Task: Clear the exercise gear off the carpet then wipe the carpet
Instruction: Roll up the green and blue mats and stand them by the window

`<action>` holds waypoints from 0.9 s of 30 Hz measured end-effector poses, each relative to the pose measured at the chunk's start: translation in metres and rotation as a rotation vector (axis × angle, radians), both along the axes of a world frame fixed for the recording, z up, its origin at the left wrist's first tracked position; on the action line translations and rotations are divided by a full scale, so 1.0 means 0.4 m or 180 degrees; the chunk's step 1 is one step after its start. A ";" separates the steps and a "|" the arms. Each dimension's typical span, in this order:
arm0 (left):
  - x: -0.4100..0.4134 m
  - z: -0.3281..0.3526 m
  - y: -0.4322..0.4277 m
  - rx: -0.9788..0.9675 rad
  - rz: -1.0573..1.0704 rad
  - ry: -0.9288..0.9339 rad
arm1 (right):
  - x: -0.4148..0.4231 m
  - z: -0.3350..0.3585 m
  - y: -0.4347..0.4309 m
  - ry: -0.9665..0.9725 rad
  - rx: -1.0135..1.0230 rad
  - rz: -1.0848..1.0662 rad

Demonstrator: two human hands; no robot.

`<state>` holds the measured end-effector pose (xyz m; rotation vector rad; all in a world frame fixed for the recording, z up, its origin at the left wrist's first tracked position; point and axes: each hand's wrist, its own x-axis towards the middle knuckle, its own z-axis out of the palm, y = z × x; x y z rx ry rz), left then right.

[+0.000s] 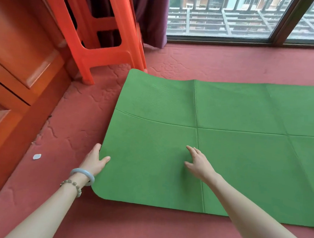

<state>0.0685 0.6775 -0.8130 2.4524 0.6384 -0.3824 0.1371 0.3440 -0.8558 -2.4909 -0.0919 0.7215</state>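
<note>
Lying where: the green mat (224,151) is spread on the red carpet (144,231) in the middle of the view. Its left end is in front of the person and its length runs off the right edge.
Mat surface: fold creases cross it, one running left to right and others near to far. Its far left corner lies just beside a leg of the stool (102,33).
Left hand (93,161): it grips the mat's left edge.
Left fingers (97,146): they are curled round the edge with the tips hidden beneath, and the thumb is pressed on top of the mat.
Right hand (198,165): it is palm down on the mat, right of the left hand and just beside a near-to-far crease.
Right fingers (191,149): they are straight and spread apart, touching the mat and holding nothing.
Left wrist: it carries a pale bangle (83,175) and, nearer the elbow, a string of beads (71,184).
Carpet: it is embossed with wavy lines and shows on every visible side of the mat, reaching the cabinet (17,57) on the left and the window (234,16) at the far side.
Scrap (37,156): small and pale, it lies on the carpet left of the left hand, near the cabinet.
Stool: orange plastic, it stands on the carpet at far left.
Cabinet: reddish panelled wood, it runs along the left side.
Window: glass with dark frames, showing buildings outside.
Curtain (150,16): dark purple, it hangs between stool and window with its hem near the carpet.
</note>
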 end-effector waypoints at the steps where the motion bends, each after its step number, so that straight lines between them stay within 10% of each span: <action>1: -0.012 0.012 0.008 0.0047 0.0013 0.0053 | 0.000 0.006 0.009 0.0039 0.0066 0.0013; 13: -0.118 0.198 0.205 0.0412 0.0064 -0.0021 | -0.058 0.074 0.145 0.0603 0.0693 0.0310; 22: -0.012 0.418 -0.164 -0.1194 -0.0766 -0.0439 | 0.033 0.225 0.151 0.0962 0.2643 -0.1140; 27: 0.018 0.380 -0.401 -0.0831 -0.1350 -0.0205 | 0.098 0.353 0.046 0.0968 0.3274 -0.1450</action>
